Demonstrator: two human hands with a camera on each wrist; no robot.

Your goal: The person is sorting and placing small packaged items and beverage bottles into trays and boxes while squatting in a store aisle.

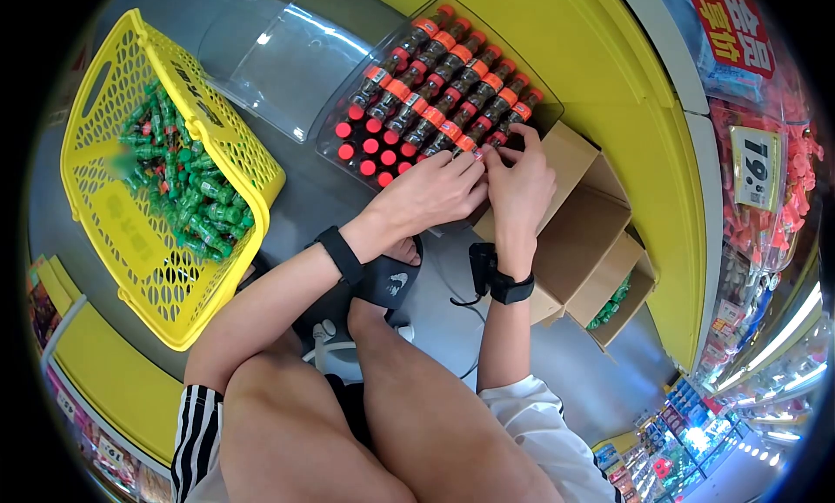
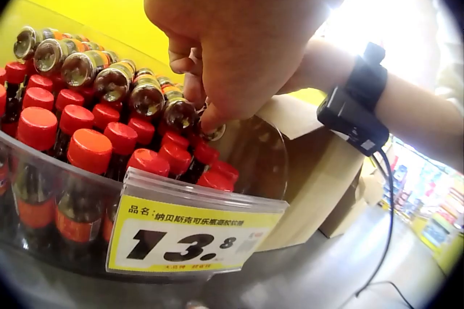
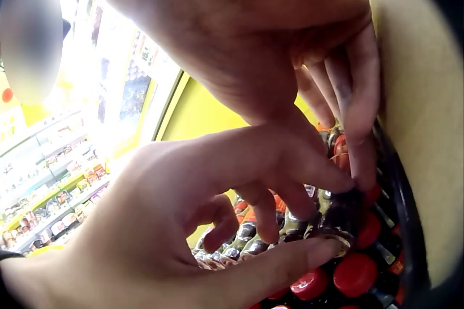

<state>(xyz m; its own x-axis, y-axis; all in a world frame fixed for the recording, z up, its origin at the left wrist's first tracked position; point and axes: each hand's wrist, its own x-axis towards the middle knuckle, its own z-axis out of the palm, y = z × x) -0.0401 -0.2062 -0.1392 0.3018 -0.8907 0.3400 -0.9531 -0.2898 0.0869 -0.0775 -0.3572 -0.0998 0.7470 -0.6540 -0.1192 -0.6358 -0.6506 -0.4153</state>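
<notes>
A clear bin [image 1: 335, 125] holds several small dark bottles with red caps and orange labels [image 1: 439, 81]. Some stand upright and others lie stacked on top of them. Both hands meet at the bin's right end. My left hand [image 1: 474, 166] pinches one small bottle [image 3: 341, 223] between thumb and fingers at the edge of the stack. My right hand [image 1: 507, 148] curls over the same bottle from the far side, and its fingertips [image 3: 357, 168] rest on the bottle's end. In the left wrist view the bottle [image 2: 212, 132] sits just under curled fingers, above the red caps [image 2: 90, 149].
A yellow basket [image 1: 104, 233] of small green bottles sits on the floor at left. Open cardboard boxes [image 1: 583, 233] stand right of the bin, and an empty clear bin [image 1: 304, 59] lies behind it. A yellow 13.8 price tag [image 2: 192, 240] fronts the bin. My knees fill the lower frame.
</notes>
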